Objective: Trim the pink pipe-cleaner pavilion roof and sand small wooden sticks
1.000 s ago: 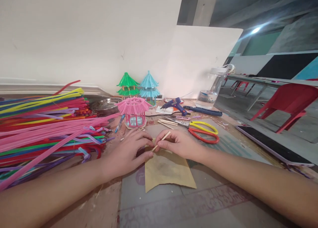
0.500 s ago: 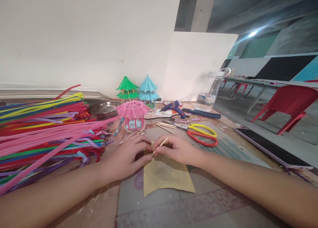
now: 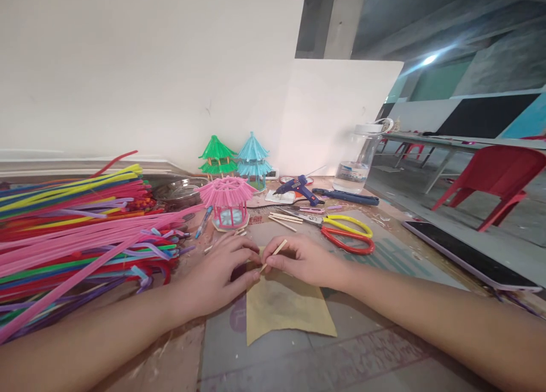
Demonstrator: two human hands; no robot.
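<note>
My right hand (image 3: pixel 305 260) pinches a thin wooden stick (image 3: pixel 276 252) that tilts up to the right. My left hand (image 3: pixel 218 271) rests beside it with curled fingers, its fingertips meeting the stick's lower end. Both hands sit over the far edge of a tan sheet of paper (image 3: pixel 285 311) lying flat on the table. A small pink pavilion model (image 3: pixel 227 201) stands just beyond my hands.
A big pile of coloured pipe cleaners (image 3: pixel 81 221) fills the left side. Green (image 3: pixel 217 156) and blue (image 3: pixel 253 156) pavilion models stand by the wall. Scissors (image 3: pixel 347 234), a blue glue gun (image 3: pixel 296 187), loose sticks (image 3: pixel 285 218), a water jar (image 3: pixel 358 159) and a phone (image 3: pixel 467 255) lie to the right.
My hands have stayed together on the stick, with only slight shifts. The camera has tilted a little, so the scene sits slightly lower and left.
</note>
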